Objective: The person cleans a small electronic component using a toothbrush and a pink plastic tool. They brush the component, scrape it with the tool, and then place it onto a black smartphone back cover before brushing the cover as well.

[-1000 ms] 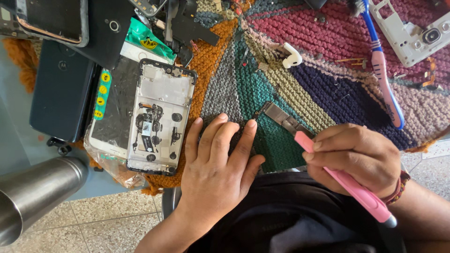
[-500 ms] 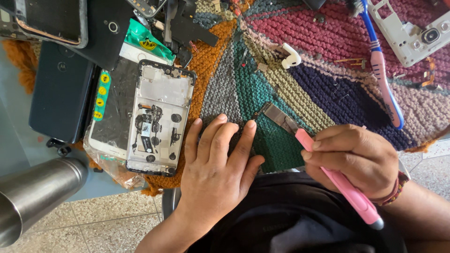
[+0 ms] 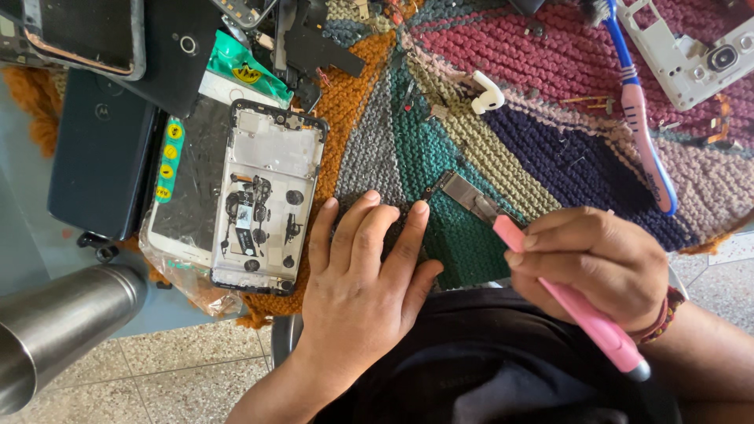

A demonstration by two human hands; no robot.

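My left hand (image 3: 360, 275) lies flat on the knitted mat (image 3: 487, 118), fingers together, its fingertips beside a small metal circuit board (image 3: 463, 192) on the green patch. My right hand (image 3: 597, 263) grips a pink-handled tool (image 3: 577, 310), whose tip touches the near end of that board. An opened phone frame (image 3: 263, 200) with exposed inner parts lies just left of my left hand.
A pink and blue toothbrush (image 3: 640, 118) and a white earbud (image 3: 487, 93) lie on the mat. A white phone frame with a camera (image 3: 691, 47) sits top right. Dark phones (image 3: 98, 157) stack at the left. A steel cylinder (image 3: 59, 326) juts in bottom left.
Almost nothing moved. My right hand has shifted the pink tool slightly against the board; my left hand stays flat on the mat.
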